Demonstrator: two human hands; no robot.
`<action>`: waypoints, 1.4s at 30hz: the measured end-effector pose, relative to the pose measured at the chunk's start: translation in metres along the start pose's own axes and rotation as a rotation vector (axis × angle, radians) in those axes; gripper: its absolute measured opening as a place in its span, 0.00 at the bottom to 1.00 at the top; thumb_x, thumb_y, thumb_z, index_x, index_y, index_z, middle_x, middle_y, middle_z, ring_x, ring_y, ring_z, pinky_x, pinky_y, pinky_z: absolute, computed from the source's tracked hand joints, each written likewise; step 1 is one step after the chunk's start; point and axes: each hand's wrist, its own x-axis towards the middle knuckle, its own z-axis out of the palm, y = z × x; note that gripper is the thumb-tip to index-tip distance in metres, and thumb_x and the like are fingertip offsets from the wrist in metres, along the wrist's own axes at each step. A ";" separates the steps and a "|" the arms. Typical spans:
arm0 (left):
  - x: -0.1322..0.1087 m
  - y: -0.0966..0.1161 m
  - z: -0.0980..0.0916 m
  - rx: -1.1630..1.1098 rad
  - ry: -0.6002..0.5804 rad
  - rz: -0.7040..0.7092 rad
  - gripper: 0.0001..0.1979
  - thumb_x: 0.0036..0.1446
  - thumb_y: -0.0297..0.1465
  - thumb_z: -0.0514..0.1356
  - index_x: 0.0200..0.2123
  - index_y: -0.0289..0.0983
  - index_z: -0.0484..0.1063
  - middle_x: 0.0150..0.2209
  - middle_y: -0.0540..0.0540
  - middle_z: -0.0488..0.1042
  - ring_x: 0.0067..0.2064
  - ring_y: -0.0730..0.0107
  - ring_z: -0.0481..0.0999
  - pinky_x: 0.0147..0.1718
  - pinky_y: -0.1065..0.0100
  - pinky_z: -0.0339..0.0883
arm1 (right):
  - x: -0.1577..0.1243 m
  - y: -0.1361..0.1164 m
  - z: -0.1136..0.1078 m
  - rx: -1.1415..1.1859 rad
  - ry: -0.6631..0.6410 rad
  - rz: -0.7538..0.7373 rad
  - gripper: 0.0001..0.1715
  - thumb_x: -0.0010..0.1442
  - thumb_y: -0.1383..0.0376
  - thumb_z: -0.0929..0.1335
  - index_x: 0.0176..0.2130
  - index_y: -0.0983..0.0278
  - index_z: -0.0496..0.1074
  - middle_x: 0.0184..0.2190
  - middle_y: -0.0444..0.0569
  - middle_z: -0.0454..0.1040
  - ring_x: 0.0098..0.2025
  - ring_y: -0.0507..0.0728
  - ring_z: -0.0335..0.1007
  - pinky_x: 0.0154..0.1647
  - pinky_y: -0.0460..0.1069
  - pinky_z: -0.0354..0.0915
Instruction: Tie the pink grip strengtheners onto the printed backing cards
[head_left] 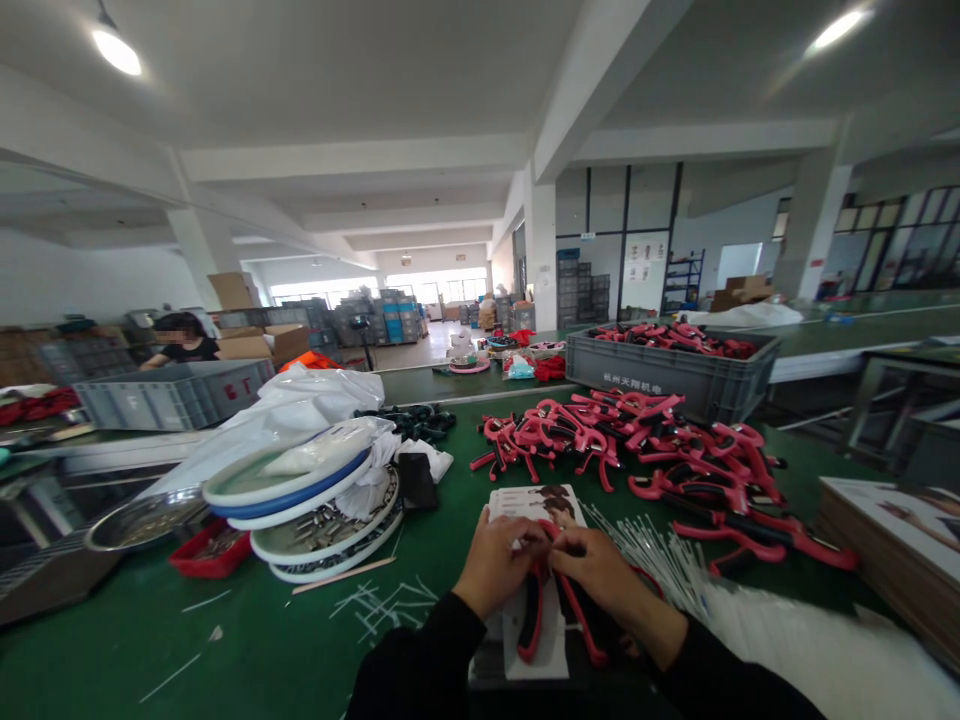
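Your left hand (pixel 495 565) and right hand (pixel 592 575) both grip closed around the head of red-and-black pliers (pixel 531 620), whose two handles run toward you along a printed card (pixel 532 505) on the green desk (pixel 150 650).

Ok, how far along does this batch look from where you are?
Seemingly done: the grey crate holds a heap of red-and-black hand tools. In hand: the left hand and right hand grip one hand tool against a printed card. Left: a loose tool pile on the green bench, beside white cable ties. Exact counts I cannot tell.
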 end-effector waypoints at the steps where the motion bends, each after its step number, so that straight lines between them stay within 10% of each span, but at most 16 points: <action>1: 0.000 0.002 0.001 0.009 0.018 0.004 0.07 0.54 0.29 0.55 0.32 0.43 0.74 0.36 0.50 0.77 0.42 0.65 0.72 0.57 0.49 0.43 | -0.002 0.001 0.001 -0.005 0.014 -0.006 0.11 0.49 0.62 0.66 0.20 0.65 0.71 0.21 0.46 0.72 0.30 0.58 0.69 0.37 0.50 0.62; 6: -0.005 0.014 0.005 0.103 0.169 0.135 0.10 0.51 0.23 0.55 0.31 0.41 0.73 0.41 0.46 0.70 0.46 0.63 0.68 0.56 0.47 0.42 | -0.012 0.004 0.004 0.006 0.153 -0.125 0.15 0.51 0.62 0.67 0.39 0.63 0.74 0.39 0.50 0.72 0.39 0.57 0.67 0.44 0.51 0.61; 16: -0.019 0.020 0.009 0.087 0.432 0.203 0.10 0.56 0.28 0.51 0.29 0.37 0.72 0.31 0.45 0.65 0.37 0.64 0.66 0.42 0.58 0.60 | -0.013 -0.004 0.006 -0.321 0.046 -0.283 0.09 0.55 0.64 0.65 0.35 0.59 0.76 0.42 0.51 0.70 0.46 0.59 0.65 0.47 0.53 0.61; 26: -0.046 0.019 0.005 0.139 0.063 -0.284 0.13 0.54 0.36 0.55 0.41 0.43 0.73 0.44 0.44 0.72 0.45 0.57 0.68 0.44 0.59 0.61 | -0.010 0.006 0.004 -0.243 0.054 -0.608 0.10 0.60 0.66 0.62 0.34 0.61 0.73 0.39 0.50 0.72 0.48 0.55 0.66 0.51 0.52 0.61; 42: -0.035 0.014 0.023 -0.014 0.206 -0.355 0.10 0.53 0.37 0.56 0.36 0.46 0.75 0.42 0.49 0.74 0.45 0.60 0.71 0.44 0.62 0.63 | -0.035 -0.037 -0.001 -0.795 -0.256 -0.522 0.11 0.55 0.69 0.62 0.26 0.64 0.73 0.30 0.49 0.74 0.40 0.58 0.65 0.42 0.54 0.57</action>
